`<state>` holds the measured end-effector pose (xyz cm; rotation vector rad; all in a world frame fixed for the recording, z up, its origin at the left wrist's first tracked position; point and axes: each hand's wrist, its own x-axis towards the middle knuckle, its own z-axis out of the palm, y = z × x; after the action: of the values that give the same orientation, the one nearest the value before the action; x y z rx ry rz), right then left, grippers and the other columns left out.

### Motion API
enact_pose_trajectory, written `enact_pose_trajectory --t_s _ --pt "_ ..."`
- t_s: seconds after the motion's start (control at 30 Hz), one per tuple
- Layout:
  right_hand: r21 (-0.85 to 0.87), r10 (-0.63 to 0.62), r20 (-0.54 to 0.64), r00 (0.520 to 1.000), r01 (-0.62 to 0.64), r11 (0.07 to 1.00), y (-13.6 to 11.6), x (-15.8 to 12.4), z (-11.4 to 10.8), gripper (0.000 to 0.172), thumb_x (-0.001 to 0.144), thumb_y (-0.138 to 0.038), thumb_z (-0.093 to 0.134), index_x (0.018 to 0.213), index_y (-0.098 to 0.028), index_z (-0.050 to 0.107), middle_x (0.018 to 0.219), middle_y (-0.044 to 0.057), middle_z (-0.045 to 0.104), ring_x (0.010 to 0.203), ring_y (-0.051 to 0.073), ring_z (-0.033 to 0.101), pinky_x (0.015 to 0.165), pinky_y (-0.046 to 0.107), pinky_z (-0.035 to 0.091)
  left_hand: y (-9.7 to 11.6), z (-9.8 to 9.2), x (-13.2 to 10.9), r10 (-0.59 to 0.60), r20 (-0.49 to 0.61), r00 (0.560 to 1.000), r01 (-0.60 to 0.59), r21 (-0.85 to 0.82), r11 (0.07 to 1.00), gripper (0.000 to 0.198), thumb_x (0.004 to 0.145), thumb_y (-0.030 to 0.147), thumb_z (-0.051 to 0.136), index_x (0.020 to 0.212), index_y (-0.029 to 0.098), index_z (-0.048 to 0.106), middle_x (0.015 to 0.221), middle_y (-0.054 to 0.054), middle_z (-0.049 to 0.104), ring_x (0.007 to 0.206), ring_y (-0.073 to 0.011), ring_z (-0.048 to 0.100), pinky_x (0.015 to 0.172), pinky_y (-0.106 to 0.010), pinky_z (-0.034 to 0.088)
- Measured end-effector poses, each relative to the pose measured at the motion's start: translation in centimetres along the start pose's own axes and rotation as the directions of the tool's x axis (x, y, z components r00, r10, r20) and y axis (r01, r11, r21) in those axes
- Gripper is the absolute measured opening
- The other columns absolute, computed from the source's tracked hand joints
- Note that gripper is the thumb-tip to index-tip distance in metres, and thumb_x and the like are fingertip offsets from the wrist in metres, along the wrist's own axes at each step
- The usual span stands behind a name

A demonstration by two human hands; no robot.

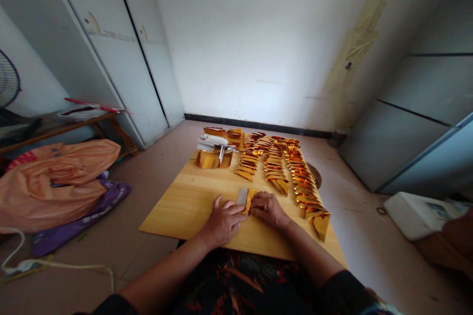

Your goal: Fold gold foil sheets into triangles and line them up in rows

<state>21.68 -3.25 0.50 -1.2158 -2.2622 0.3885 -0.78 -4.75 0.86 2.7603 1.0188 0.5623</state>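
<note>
A small gold and silver foil paper (246, 198) lies on the wooden board (185, 202) in front of me. My left hand (223, 220) presses on its left side with the fingers lying flat. Knuckles bent, my right hand (268, 208) pinches the paper's right edge. Beyond the hands, three rows of folded gold foil pieces (275, 162) run across the board toward the wall. A stack of unfolded gold sheets (214, 155) sits at the far left corner of the board.
Orange and purple plastic bags (59, 182) lie on the floor at left, below a low wooden bench (55, 128). A white box (417, 214) stands at right. White cabinet doors (121, 49) and a white wall are behind the board.
</note>
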Motion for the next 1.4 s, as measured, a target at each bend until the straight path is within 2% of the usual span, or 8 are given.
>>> enact_pose_trajectory --t_s 0.17,0.33,0.53,0.63,0.83,1.1,1.4 --pt "-0.04 0.033 0.03 0.999 -0.032 0.999 -0.7 0.4 -0.1 0.013 0.087 -0.027 0.06 0.077 -0.022 0.067 0.084 0.001 0.064 0.083 0.015 0.056 0.074 0.027 0.034 -1.2 0.0 0.1 -0.006 0.067 0.998 0.01 -0.053 0.999 0.033 0.086 0.022 0.051 0.11 0.04 0.063 0.123 0.005 0.064 0.109 -0.0211 0.052 0.103 -0.056 0.016" --pt "-0.109 0.098 0.056 0.994 -0.091 0.99 -1.3 0.7 0.0 0.011 0.086 -0.021 0.059 0.075 -0.019 0.062 0.083 0.001 0.061 0.082 0.014 0.054 0.071 0.026 0.031 -1.2 -0.2 0.1 -0.037 0.096 0.995 0.047 -0.098 0.994 0.029 0.087 0.025 0.051 0.111 0.036 0.063 0.123 0.003 0.064 0.111 -0.0218 0.051 0.104 -0.055 0.018" --pt "-0.158 0.165 0.076 0.983 -0.151 0.976 -2.0 1.0 0.2 0.01 0.084 -0.017 0.058 0.073 -0.017 0.06 0.083 0.002 0.06 0.08 0.013 0.053 0.069 0.025 0.029 -0.6 -0.6 -0.2 -0.029 0.102 0.994 0.039 -0.104 0.994 0.031 0.084 0.024 0.052 0.113 0.03 0.058 0.127 0.0 0.061 0.117 -0.0223 0.048 0.109 -0.057 0.008" --pt "-0.178 0.181 0.063 0.982 -0.167 0.97 -2.1 1.0 0.3 0.009 0.082 -0.016 0.058 0.074 -0.017 0.059 0.083 0.002 0.059 0.08 0.013 0.052 0.069 0.025 0.028 -0.4 -0.8 -0.3 -0.001 0.088 0.996 0.009 -0.088 0.996 0.037 0.083 0.022 0.051 0.119 0.03 0.054 0.129 0.0 0.059 0.119 -0.0218 0.047 0.111 -0.057 0.006" --pt "-0.155 0.175 0.057 0.983 -0.165 0.974 -1.9 0.9 0.4 0.007 0.082 -0.016 0.059 0.075 -0.018 0.059 0.083 0.001 0.059 0.081 0.014 0.052 0.068 0.026 0.028 -0.2 -1.1 -0.4 0.052 0.095 0.994 -0.048 -0.042 0.998 0.049 0.083 0.026 0.052 0.131 0.033 0.045 0.132 -0.001 0.057 0.119 -0.0232 0.047 0.11 -0.058 0.007" --pt "-0.146 0.204 0.086 0.975 -0.19 0.971 -1.7 1.1 0.4 0.008 0.082 -0.018 0.059 0.074 -0.018 0.059 0.082 0.001 0.058 0.079 0.013 0.052 0.068 0.025 0.029 -0.3 -1.0 -0.4 0.059 0.09 0.994 -0.06 0.011 0.998 0.046 0.082 0.029 0.053 0.128 0.031 0.05 0.132 -0.002 0.057 0.117 -0.0238 0.049 0.11 -0.057 0.01" --pt "-0.112 0.24 0.025 0.971 -0.236 0.965 -1.7 1.1 0.8 0.008 0.08 -0.017 0.06 0.072 -0.018 0.059 0.08 0.0 0.058 0.076 0.013 0.052 0.068 0.025 0.03 0.2 -0.9 -0.4 0.033 0.098 0.995 -0.033 -0.004 0.999 0.044 0.082 0.026 0.053 0.126 0.029 0.051 0.132 -0.004 0.056 0.118 -0.0252 0.047 0.109 -0.062 0.007"
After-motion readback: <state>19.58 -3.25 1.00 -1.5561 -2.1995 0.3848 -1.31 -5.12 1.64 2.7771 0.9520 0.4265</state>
